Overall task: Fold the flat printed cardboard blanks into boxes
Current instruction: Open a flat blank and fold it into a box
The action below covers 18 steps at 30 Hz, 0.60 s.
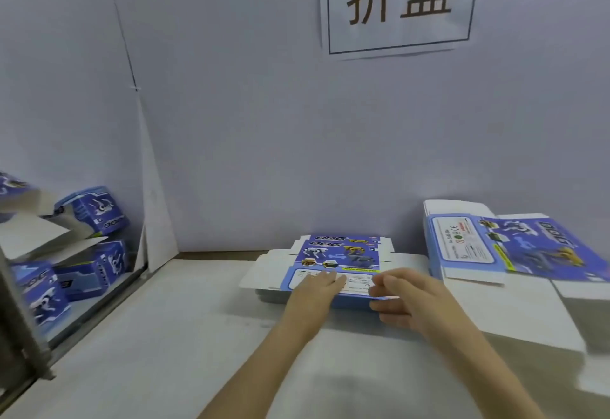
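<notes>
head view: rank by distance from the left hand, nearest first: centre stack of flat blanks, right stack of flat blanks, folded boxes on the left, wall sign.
From the left hand:
1. Centre stack of flat blanks: under the fingers, touching.
2. Right stack of flat blanks: on the table, off to the right.
3. Folded boxes: piled far left, beside the table.
4. Wall sign: high on the back wall.
Items 2 and 3 are close to call.

A wall sign (399, 4) reads "折盒"; the top cardboard blank (340, 255) is printed "DOG"

folded boxes (23, 184) cut off left — blank's label (333, 281) blurred
</notes>
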{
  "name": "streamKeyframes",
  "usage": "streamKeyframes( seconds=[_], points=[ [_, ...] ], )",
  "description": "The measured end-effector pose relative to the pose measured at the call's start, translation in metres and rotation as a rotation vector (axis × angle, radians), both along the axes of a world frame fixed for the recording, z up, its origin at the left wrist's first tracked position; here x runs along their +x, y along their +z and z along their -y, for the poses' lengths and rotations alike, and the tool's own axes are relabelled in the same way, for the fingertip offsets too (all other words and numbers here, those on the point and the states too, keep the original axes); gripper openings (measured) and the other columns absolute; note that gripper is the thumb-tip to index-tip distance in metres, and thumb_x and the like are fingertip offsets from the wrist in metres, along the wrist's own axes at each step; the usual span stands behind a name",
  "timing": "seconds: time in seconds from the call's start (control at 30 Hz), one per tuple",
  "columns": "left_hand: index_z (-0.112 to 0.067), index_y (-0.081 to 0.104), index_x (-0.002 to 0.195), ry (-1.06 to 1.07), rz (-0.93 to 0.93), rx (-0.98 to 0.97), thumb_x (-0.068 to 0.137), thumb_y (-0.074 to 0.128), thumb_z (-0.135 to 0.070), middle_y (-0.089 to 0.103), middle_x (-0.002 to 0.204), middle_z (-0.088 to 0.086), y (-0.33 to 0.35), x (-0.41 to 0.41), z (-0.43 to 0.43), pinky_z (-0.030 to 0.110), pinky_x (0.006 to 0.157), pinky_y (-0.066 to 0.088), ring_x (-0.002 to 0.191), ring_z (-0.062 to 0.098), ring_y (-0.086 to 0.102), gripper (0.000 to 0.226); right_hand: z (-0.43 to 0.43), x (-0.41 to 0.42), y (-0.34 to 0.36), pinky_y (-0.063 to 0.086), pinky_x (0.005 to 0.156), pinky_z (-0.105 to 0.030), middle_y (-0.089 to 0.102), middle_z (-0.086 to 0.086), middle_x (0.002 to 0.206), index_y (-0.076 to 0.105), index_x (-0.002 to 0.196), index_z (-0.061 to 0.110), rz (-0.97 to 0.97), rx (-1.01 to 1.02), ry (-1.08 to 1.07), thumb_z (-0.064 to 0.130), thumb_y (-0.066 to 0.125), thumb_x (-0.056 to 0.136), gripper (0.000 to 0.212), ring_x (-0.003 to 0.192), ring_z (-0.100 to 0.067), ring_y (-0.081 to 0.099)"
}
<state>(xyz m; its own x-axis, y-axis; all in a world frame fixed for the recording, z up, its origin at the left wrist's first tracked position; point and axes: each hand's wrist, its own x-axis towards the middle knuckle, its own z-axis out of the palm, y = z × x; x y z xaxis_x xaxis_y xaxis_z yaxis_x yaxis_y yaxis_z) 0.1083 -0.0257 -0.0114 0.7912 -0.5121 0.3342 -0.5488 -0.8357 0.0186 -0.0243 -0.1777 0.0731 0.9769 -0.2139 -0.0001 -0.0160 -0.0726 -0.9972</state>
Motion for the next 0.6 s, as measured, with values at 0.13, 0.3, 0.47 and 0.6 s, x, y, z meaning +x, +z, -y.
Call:
streamKeyframes(
  seconds=[0.13, 0.3, 0.47, 0.6],
  points=[
    [-0.013, 0.056, 0.135, -0.085, 0.129, -0.132, 0.096, 0.051, -0.008, 0.06, 0.134, 0.009, 0.008, -0.011, -0.007, 0.029, 0.098, 0.045, 0.12, 0.023, 0.059, 0.04, -0.001, 0.001, -0.002, 0.055, 0.078, -0.034, 0.07, -0.012, 0.092, 0.067, 0.089, 0.011, -0.008, -0.057, -0.023, 0.008, 0.051, 0.097, 0.018, 0.083, -0.023, 0.067],
    [-0.014, 0.077, 0.082, -0.151, 0.438, -0.369, 0.057, 0.07, 0.0, 0.071, 0.065, 0.001, 0.054, -0.037, -0.029, 0.022, 0.043, 0.05, 0.052, 0.02, 0.066, 0.029, -0.002, -0.001, -0.008, 0.052, 0.094, -0.048, 0.07, -0.004, 0.095, 0.067, 0.091, 0.024, -0.001, -0.203, -0.021, 0.015, 0.054, 0.094, 0.016, 0.099, -0.029, 0.066],
    [-0.009, 0.071, 0.086, 0.117, 0.644, -0.824, 0.088, 0.063, -0.015, 0.062, 0.058, 0.003, 0.105, -0.066, -0.071, 0.022, 0.046, 0.038, 0.046, 0.02, 0.048, 0.01, -0.007, -0.001, -0.006, 0.045, 0.101, -0.04, 0.062, 0.011, 0.115, 0.054, 0.121, 0.037, 0.122, -0.18, -0.05, 0.021, 0.053, 0.096, 0.029, 0.11, -0.015, 0.059],
    [-0.031, 0.065, 0.092, -0.097, 0.246, -1.372, 0.096, 0.054, -0.031, 0.072, 0.079, -0.013, 0.123, -0.102, -0.073, 0.009, 0.058, 0.05, 0.072, 0.002, 0.066, 0.012, -0.02, -0.009, 0.003, 0.046, 0.081, -0.01, 0.052, 0.029, 0.117, 0.039, 0.128, 0.042, 0.334, -0.07, -0.056, 0.03, 0.05, 0.099, 0.034, 0.102, 0.013, 0.056]
  ],
)
